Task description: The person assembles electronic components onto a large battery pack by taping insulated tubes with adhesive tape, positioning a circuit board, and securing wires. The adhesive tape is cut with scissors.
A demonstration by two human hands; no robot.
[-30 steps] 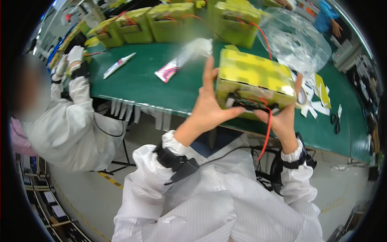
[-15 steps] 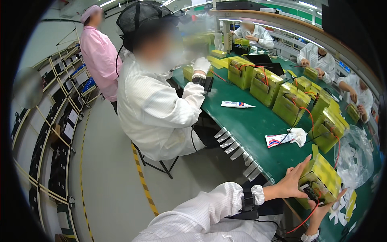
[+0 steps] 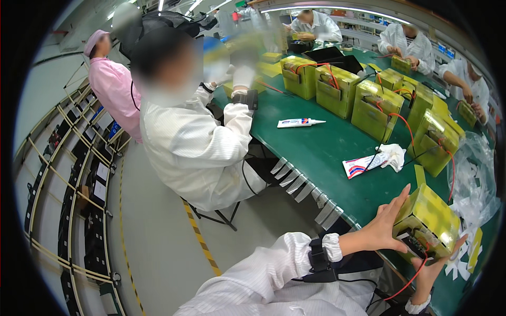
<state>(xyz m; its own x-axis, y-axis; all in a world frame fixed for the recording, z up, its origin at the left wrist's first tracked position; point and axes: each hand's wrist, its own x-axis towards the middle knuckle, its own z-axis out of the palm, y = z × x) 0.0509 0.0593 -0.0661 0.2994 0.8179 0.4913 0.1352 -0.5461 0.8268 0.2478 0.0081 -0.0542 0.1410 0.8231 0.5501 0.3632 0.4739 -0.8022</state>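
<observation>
A boxy battery pack [image 3: 429,210] wrapped in yellow-green film sits at the near right edge of the green table, between my two hands. On its near side is a dark circuit board [image 3: 412,243], from which a red wire [image 3: 408,284] runs down toward me. My left hand [image 3: 380,227] presses the pack's left side, fingers stretched along it and thumb at the lower front edge. From below right, my right hand [image 3: 433,271] supports the lower right corner, its fingers partly hidden by the pack.
Several similar packs [image 3: 377,110] with red and black wires stand in a row behind. A white tube [image 3: 363,164] lies by a crumpled white cloth [image 3: 391,157], and another tube [image 3: 300,122] lies farther left. Clear plastic [image 3: 474,179] is at right. A co-worker [image 3: 195,142] sits at left.
The whole view has shifted and tilted slightly. Both hands remain on the pack, with little visible change in their grip. The neighbouring co-worker's head and hands have moved.
</observation>
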